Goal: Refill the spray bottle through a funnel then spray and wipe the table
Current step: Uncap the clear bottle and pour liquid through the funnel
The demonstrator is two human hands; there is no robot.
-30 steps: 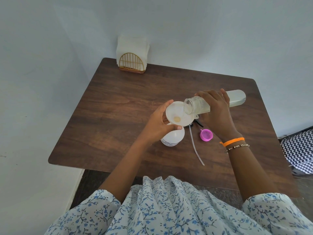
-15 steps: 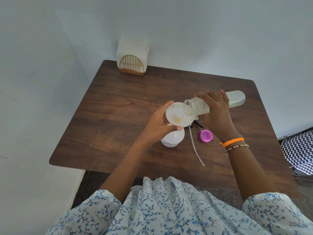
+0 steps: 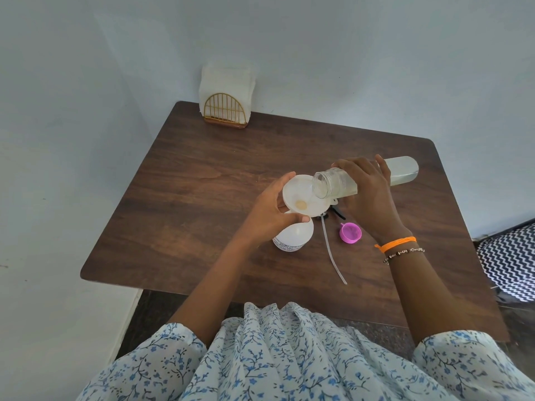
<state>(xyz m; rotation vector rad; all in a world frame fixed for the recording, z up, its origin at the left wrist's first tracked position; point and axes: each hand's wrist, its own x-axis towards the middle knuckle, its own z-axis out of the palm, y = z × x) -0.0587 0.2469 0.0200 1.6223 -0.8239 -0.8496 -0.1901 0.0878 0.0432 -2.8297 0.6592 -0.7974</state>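
Hands (image 3: pixel 270 215) steadying white funnel (image 3: pixel 301 195)

A white napkin stack (image 3: pixel 227 85) stands in a gold wire holder (image 3: pixel 225 112) at the far left corner, against the pale blue wall (image 3: pixel 347 53). A black-and-white zigzag fabric (image 3: pixel 509 261) lies at the right edge
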